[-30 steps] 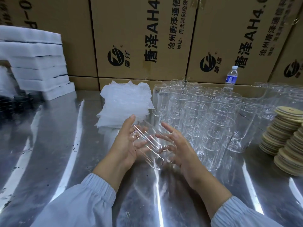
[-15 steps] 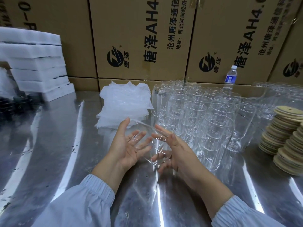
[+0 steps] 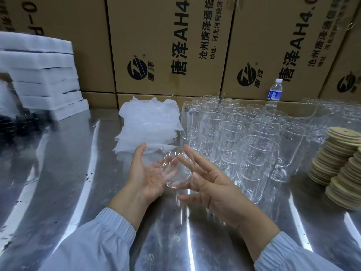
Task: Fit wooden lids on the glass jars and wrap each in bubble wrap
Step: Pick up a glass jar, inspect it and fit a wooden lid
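I hold one clear glass jar [image 3: 178, 170] between my two hands above the steel table [image 3: 58, 182], its round mouth turned toward me. My left hand [image 3: 145, 174] cups it from the left with thumb up and fingers relaxed. My right hand [image 3: 212, 185] presses its straight fingers against the jar's right side, thumb below. The jar has no lid. A stack of bubble wrap sheets [image 3: 148, 122] lies just behind my hands. Several bare glass jars [image 3: 244, 137] stand upright to the right. Piles of round wooden lids [image 3: 336, 157] sit at the far right.
Large cardboard boxes [image 3: 168, 45] wall off the back of the table. White foam slabs [image 3: 43, 75] are stacked at the back left, with dark round objects [image 3: 17, 122] below them. A water bottle [image 3: 275, 91] stands behind the jars.
The jar lay sideways between my hands; it has been turned so its mouth faces me. Both hands stayed in nearly the same place.
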